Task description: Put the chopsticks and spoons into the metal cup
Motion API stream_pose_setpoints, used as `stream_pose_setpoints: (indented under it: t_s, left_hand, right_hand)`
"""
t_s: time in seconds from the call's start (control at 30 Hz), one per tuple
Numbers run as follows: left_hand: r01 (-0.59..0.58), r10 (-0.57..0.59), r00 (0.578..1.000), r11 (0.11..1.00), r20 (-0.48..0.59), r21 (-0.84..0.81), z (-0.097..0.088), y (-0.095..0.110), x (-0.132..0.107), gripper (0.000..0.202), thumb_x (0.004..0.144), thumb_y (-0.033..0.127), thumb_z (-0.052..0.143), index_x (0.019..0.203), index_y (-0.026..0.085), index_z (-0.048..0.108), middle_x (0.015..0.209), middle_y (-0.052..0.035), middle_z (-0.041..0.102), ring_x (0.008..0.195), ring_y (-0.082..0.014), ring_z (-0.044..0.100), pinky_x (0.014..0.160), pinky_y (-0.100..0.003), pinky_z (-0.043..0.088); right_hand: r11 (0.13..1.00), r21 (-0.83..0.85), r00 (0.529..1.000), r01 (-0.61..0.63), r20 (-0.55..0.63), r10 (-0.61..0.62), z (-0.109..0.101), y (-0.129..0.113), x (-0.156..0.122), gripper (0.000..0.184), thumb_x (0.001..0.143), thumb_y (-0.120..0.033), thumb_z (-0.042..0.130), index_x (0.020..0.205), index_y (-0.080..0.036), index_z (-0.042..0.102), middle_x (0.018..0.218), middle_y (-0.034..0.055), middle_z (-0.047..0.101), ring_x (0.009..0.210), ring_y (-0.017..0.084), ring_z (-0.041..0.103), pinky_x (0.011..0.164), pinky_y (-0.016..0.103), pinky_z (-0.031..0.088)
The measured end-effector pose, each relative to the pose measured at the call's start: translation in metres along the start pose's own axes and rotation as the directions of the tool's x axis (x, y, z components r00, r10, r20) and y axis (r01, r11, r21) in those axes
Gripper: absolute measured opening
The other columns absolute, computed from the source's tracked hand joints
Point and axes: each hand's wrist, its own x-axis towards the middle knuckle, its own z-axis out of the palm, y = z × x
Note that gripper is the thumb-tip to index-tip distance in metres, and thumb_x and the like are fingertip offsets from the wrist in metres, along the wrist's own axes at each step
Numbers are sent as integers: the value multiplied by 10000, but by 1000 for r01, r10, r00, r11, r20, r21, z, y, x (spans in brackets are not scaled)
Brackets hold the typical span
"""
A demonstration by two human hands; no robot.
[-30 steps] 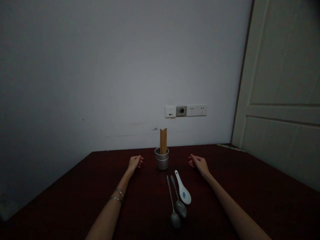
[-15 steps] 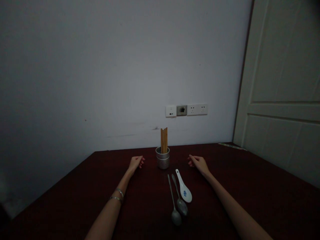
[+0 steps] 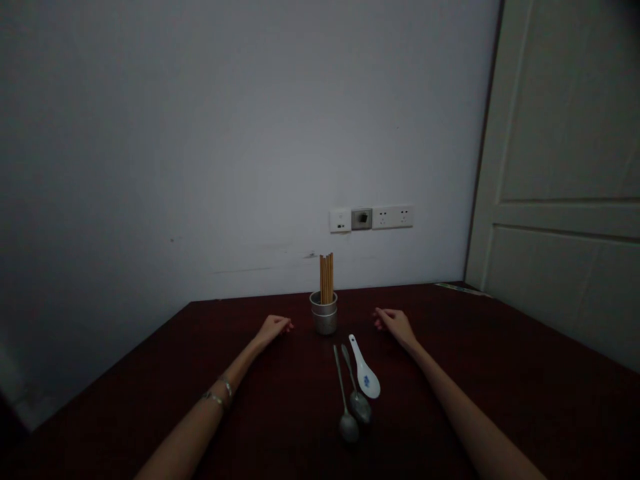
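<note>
Fingers (image 3: 289, 325) seem curled, apart from cup's rim (image 3: 324, 307).

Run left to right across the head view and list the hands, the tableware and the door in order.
Left hand → metal cup holding chopsticks → longer metal spoon → other metal spoon → white spoon → right hand → door.

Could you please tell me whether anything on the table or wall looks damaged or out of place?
Only the wall looks marred: a dark scuff and a faint streak show above the table. Nothing looks spilled, and the metal cup of chopsticks stands upright.
</note>
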Motion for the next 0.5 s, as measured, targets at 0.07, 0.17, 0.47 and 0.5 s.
stream_pose_setpoints:
  t_s: [0.07, 0.17, 0.47, 0.5]
  left_hand:
    - [-50, 47, 998, 994, 38, 94, -5, 7, -13, 333, 718, 373, 448, 636, 109, 634, 605, -33, 601, 582, -125, 530, 560, -224, 391]
    - [-229, 221, 973, 935, 60, 271, -10, 21, -36, 246, 711, 305, 480, 667, 129, 646, 721, -43, 626, 708, -152, 558, 672, -250, 412]
    - [-654, 511, 756, 571, 409, 496, 24, 75, -103, 192, 760, 200, 508, 924, 180, 605, 912, -30, 569, 817, -127, 539, 698, -221, 421]
    - [-692, 530, 721, 517, 447, 504, 30, 81, -109, 206, 772, 200, 503, 958, 183, 589, 934, -33, 563, 838, -129, 536, 697, -222, 423]
  right_hand:
    - [1000, -29, 1000, 0, -4, 0, 0, -1, 0, 387, 711, -481, 512, 675, -116, 637, 514, 41, 608, 448, 122, 547, 458, 216, 412]
    - [998, -61, 1000, -9, -3, 9, -1, -2, 1, 380, 718, -470, 507, 686, -116, 642, 521, 44, 613, 447, 121, 544, 464, 218, 414]
    - [998, -66, 1000, -1, -8, 1, -1, -7, -5, 361, 725, -451, 506, 687, -113, 629, 533, 50, 611, 462, 123, 554, 465, 218, 417]
    - [998, -66, 1000, 0, -10, -1, -1, -7, -5, 357, 724, -446, 507, 686, -113, 629, 532, 49, 609, 461, 122, 552, 463, 218, 416]
